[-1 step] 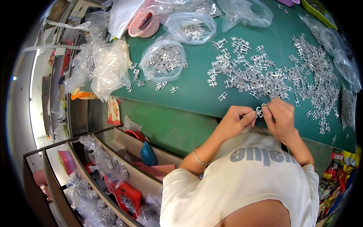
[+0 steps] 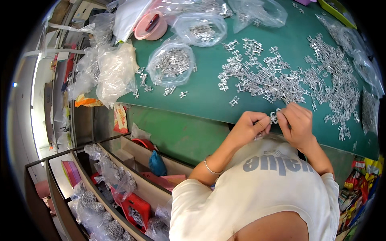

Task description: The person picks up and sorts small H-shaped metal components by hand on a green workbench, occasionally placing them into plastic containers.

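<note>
- The green table was the biggest thing, and it filled the top of the view.
- A wide heap of small silver metal parts lay loose on it, just past the hands, so a new one was easy to grab.
- A pile of crumpled clear bags sat at the table's left edge, out of the way.
- An open clear bag of parts lay flat near the middle, probably so parts could go in or out.
- A pink round tub stood at the far side.
- The left hand and the right hand met at the near edge of the table, close to the body.
- Both hands pinched one small metal piece between them, fingers curled nearly closed on it. Holding it from both sides probably kept it steady.
</note>
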`<action>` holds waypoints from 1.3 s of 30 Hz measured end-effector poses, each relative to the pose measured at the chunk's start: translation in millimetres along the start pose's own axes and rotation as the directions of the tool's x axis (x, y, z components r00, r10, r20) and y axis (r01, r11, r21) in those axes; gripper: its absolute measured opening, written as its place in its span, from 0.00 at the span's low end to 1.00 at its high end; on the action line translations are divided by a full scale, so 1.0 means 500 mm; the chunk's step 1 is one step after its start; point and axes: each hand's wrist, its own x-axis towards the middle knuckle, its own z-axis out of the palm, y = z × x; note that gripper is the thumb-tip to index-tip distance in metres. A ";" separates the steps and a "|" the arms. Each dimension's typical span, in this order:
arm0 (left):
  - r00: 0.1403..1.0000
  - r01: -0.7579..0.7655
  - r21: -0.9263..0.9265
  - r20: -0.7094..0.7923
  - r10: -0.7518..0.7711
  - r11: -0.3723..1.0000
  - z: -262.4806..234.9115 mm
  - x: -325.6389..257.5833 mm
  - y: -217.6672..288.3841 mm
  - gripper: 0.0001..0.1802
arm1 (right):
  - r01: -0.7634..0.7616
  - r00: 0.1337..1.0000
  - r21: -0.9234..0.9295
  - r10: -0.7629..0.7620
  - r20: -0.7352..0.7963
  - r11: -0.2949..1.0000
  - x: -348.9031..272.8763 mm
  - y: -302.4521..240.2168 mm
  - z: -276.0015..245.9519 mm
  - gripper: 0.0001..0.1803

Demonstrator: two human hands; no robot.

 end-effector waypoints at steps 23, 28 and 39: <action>0.976 -0.036 0.029 -0.213 0.041 0.999 0.102 -0.080 -0.014 0.16 | -0.240 0.969 0.460 0.240 0.059 0.855 -0.097 -0.001 -0.023 0.08; 0.965 -0.159 0.075 -0.201 0.171 0.984 0.105 -0.090 -0.023 0.17 | -0.414 0.898 0.560 0.222 0.380 0.717 -0.107 -0.014 -0.036 0.11; 0.880 -0.327 0.513 -0.140 0.454 0.794 0.094 -0.104 -0.018 0.11 | -0.336 0.940 0.727 0.165 0.298 0.599 -0.127 -0.034 0.017 0.10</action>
